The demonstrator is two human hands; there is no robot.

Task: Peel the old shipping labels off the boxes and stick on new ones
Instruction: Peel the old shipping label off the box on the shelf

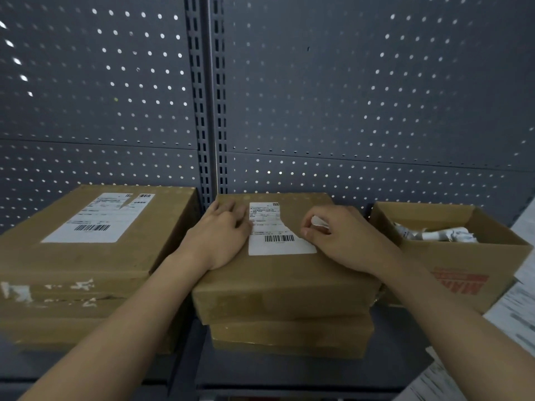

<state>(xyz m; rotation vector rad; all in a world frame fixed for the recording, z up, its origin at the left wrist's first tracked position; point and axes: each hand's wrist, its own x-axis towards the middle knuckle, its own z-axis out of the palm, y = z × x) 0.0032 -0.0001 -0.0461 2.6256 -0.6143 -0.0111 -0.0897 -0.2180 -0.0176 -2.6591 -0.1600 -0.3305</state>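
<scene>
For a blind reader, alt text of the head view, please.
The right hand pinches a strip peeled from the label on the middle box; the left hand presses the box. An open carton of crumpled paper stands right.

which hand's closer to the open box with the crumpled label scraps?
Right. The right hand pinches a peeled strip just left of the open box; the left hand rests on the middle box, farther left.

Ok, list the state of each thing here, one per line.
Middle box label: partly torn away, rest stuck on.
Left box label: torn at top, otherwise lying flat.
Torn strip: pinched in right hand.
Left hand: flat, pressing the middle box.
Right-side box: open, holding crumpled labels.
</scene>
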